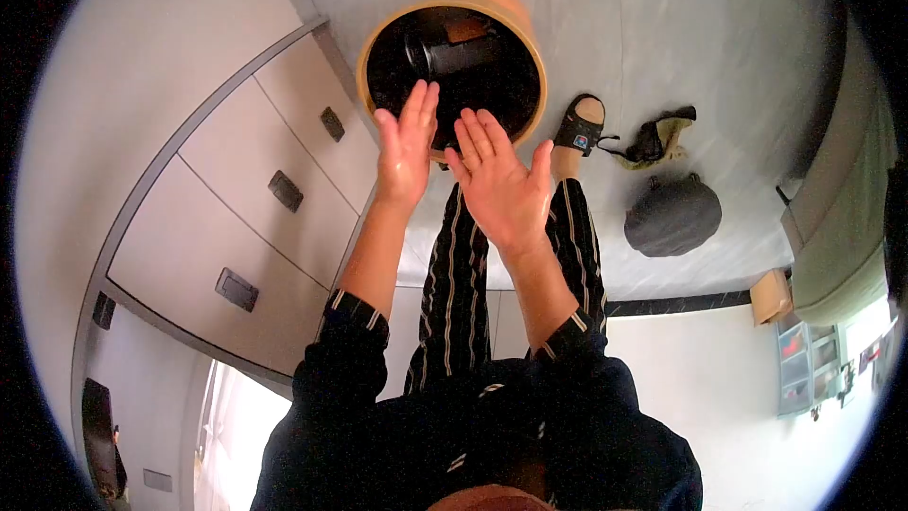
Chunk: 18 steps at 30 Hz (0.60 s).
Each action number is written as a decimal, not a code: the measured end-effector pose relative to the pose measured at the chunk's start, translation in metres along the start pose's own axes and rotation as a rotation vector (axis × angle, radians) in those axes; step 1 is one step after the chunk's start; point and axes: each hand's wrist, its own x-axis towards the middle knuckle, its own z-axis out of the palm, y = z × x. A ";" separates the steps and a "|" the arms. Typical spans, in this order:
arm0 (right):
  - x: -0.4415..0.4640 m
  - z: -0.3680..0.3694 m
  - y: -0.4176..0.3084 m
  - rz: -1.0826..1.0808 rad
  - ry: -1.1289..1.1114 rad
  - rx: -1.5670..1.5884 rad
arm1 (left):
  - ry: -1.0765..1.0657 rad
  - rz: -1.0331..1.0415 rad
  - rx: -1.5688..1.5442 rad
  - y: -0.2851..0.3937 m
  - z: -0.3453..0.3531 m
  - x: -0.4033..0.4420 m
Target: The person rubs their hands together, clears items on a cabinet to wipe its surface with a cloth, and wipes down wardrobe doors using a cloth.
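Observation:
My left hand (pixel 405 156) is open, palm up, over the near edge of a tan round tub (pixel 541 95). Beside it, my right hand (pixel 501 189) is also open with the palm up and the fingers stretched out. Both palms look wet and hold nothing. The inside of the tub is very dark, and I cannot make out how full it is. In there lies a shiny, see-through jar-like object (pixel 445 59), with a small brown piece (pixel 465 30) near it.
To the left stand pale cabinet fronts with dark recessed handles (pixel 286 191). On the floor to the right are a dark round flat object (pixel 672 216) and a black-and-tan bundle (pixel 657 139). My sandalled foot (pixel 582 123) is beside the tub. A cardboard box (pixel 771 297) sits farther right.

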 end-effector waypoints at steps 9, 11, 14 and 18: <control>0.005 -0.003 -0.006 0.014 0.010 -0.061 | 0.174 0.258 0.740 0.017 0.017 -0.017; 0.004 -0.003 -0.004 0.030 -0.002 -0.138 | 0.189 0.505 1.043 0.018 0.027 -0.014; 0.002 0.002 -0.001 0.051 -0.032 -0.270 | 0.230 0.752 1.248 0.015 0.035 -0.006; -0.003 0.001 -0.005 0.039 -0.037 -0.456 | 0.177 0.839 1.395 0.020 0.034 -0.004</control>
